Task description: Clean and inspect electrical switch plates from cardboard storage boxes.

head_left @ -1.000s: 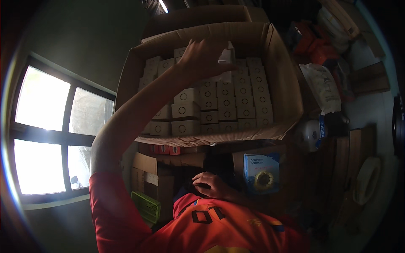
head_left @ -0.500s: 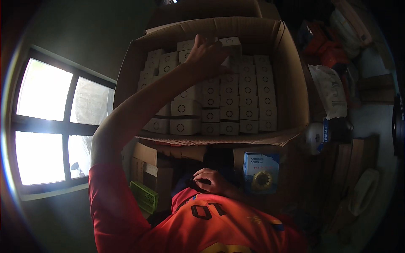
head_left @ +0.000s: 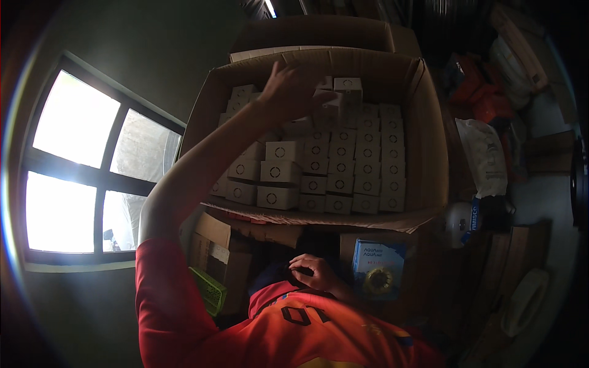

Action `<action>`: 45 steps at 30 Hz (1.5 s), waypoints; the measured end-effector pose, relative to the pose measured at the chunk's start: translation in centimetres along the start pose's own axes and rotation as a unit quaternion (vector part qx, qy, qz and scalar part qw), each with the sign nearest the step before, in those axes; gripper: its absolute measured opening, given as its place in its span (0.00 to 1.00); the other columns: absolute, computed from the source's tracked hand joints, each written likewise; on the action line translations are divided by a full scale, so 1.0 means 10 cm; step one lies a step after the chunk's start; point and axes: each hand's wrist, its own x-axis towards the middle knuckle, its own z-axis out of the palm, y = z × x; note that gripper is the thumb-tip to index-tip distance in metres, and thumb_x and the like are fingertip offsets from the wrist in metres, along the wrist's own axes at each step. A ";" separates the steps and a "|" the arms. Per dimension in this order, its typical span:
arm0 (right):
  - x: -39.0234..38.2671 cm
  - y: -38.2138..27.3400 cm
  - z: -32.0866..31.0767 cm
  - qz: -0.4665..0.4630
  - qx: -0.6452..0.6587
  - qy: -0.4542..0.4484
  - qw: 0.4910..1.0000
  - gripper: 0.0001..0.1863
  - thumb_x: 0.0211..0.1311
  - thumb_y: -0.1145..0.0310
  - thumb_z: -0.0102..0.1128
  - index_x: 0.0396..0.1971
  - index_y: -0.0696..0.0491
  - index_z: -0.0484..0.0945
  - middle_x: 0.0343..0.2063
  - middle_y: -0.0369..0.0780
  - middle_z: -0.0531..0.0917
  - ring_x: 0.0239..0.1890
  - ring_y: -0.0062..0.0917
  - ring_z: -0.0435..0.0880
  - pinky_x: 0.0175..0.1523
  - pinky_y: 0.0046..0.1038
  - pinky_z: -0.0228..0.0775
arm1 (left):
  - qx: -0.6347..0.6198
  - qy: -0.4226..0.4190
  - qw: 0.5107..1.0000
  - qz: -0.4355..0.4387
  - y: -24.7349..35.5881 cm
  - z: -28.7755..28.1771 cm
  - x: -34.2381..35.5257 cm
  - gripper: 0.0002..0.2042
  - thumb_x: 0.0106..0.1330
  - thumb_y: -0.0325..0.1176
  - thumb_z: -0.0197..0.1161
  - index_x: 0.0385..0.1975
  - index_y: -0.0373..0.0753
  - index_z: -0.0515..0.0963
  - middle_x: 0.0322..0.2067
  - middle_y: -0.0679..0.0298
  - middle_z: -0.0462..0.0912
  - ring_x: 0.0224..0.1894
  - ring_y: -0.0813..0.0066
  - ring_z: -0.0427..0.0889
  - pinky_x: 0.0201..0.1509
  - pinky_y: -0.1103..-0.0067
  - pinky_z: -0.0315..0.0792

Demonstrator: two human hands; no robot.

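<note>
My left hand reaches over a big open carton, which holds rows of small white boxes, each marked with a dark broken ring. Its fingers are partly smeared by motion. They appear closed on one small white box that shows under the fingertips, partly hidden by them. Just right of it a taller-standing white box rises above its neighbours. Close to my body, my right hand rests in my lap with fingers loosely bent and a dark gap inside them; nothing shows in it.
A blue box with a round yellow picture stands right of my lap. On the left are a smaller open carton and a green basket. Bright windows line the left wall. A white bag and red items lie right.
The view has shifted, so the carton and its boxes appear lower and slightly right. Against the boxes, my left hand has moved left and slightly away. My right hand stays in my lap.
</note>
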 end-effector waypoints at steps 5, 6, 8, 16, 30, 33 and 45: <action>-0.01 0.01 -0.13 0.015 -0.011 0.014 1.000 0.11 0.65 0.66 0.68 0.44 0.54 0.87 0.48 0.45 0.87 0.53 0.37 0.88 0.60 0.34 0.78 | 0.028 -0.093 0.995 0.009 -0.30 -0.29 -0.35 0.20 0.67 0.54 0.70 0.52 0.49 0.85 0.47 0.62 0.83 0.62 0.63 0.77 0.74 0.58 0.61; -0.01 0.01 -0.15 0.013 -0.006 0.017 1.000 0.11 0.65 0.66 0.68 0.43 0.55 0.87 0.48 0.44 0.88 0.54 0.37 0.88 0.60 0.34 0.78 | 0.027 -0.091 0.995 0.025 -0.34 -0.29 -0.43 0.21 0.66 0.53 0.71 0.53 0.49 0.85 0.50 0.63 0.82 0.63 0.64 0.76 0.75 0.58 0.61; -0.01 0.01 -0.17 0.009 0.002 0.018 1.000 0.11 0.65 0.66 0.68 0.43 0.55 0.87 0.48 0.44 0.88 0.54 0.36 0.88 0.60 0.34 0.78 | 0.031 -0.103 0.993 0.045 -0.41 -0.27 -0.56 0.22 0.64 0.52 0.74 0.55 0.50 0.84 0.54 0.63 0.80 0.66 0.64 0.73 0.76 0.59 0.60; -0.02 0.00 -0.18 0.020 0.003 0.011 1.000 0.11 0.64 0.67 0.68 0.44 0.55 0.86 0.49 0.45 0.88 0.54 0.36 0.87 0.61 0.34 0.77 | 0.087 -0.035 0.993 0.072 -0.44 -0.03 -0.67 0.26 0.60 0.50 0.77 0.58 0.53 0.82 0.57 0.70 0.76 0.66 0.72 0.71 0.74 0.61 0.64; -0.07 -0.01 -0.21 0.042 0.012 0.025 0.999 0.11 0.65 0.67 0.68 0.44 0.55 0.86 0.48 0.45 0.88 0.54 0.35 0.87 0.61 0.33 0.76 | 0.025 -0.034 0.998 0.053 -0.48 -0.14 -0.71 0.26 0.58 0.47 0.79 0.57 0.53 0.82 0.57 0.70 0.78 0.68 0.69 0.69 0.74 0.61 0.64; -0.09 -0.02 -0.23 0.054 0.019 0.030 0.998 0.11 0.65 0.68 0.68 0.44 0.55 0.86 0.48 0.45 0.88 0.54 0.35 0.87 0.61 0.33 0.76 | 0.020 -0.003 0.998 0.059 -0.60 -0.29 -0.69 0.25 0.58 0.46 0.79 0.56 0.53 0.83 0.58 0.69 0.77 0.69 0.67 0.68 0.75 0.61 0.62; -0.06 0.06 -0.16 0.042 0.033 0.001 0.999 0.12 0.66 0.67 0.67 0.45 0.55 0.86 0.48 0.45 0.88 0.54 0.35 0.87 0.62 0.33 0.76 | 0.011 -0.039 0.997 0.062 -0.49 -0.25 -0.72 0.24 0.58 0.48 0.79 0.55 0.54 0.84 0.60 0.67 0.75 0.70 0.65 0.67 0.77 0.58 0.62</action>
